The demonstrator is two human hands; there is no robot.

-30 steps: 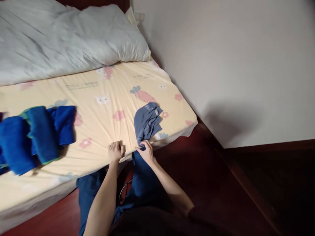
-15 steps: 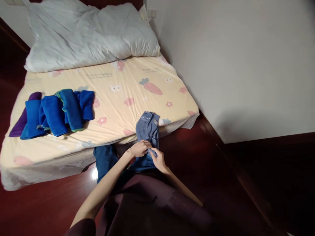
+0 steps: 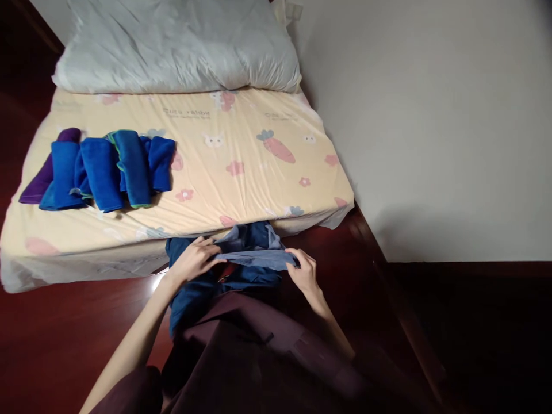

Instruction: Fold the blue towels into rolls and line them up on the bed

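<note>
A grey-blue cloth [image 3: 256,260] is stretched in a band between my hands, above my lap at the bed's front edge. Its left end is pinched in my left hand [image 3: 197,259], its right end in my right hand [image 3: 304,271]. Behind the band, more of the cloth drapes in a loop against the edge of the mattress. What kind of cloth item it is, I cannot tell. My dark blue trousers [image 3: 185,307] show beneath it.
Several folded towels lie in a row on the bed's left side: a purple towel [image 3: 41,181], blue towels [image 3: 101,175] and a green-edged towel [image 3: 133,169]. A grey-white quilt [image 3: 176,52] covers the back of the patterned yellow sheet [image 3: 241,192]. A wall [image 3: 431,115] stands right.
My hands, close together before, have moved apart and now pull the cloth wide. Its lettered part no longer lies on the bed's edge. The view has tilted downward.
</note>
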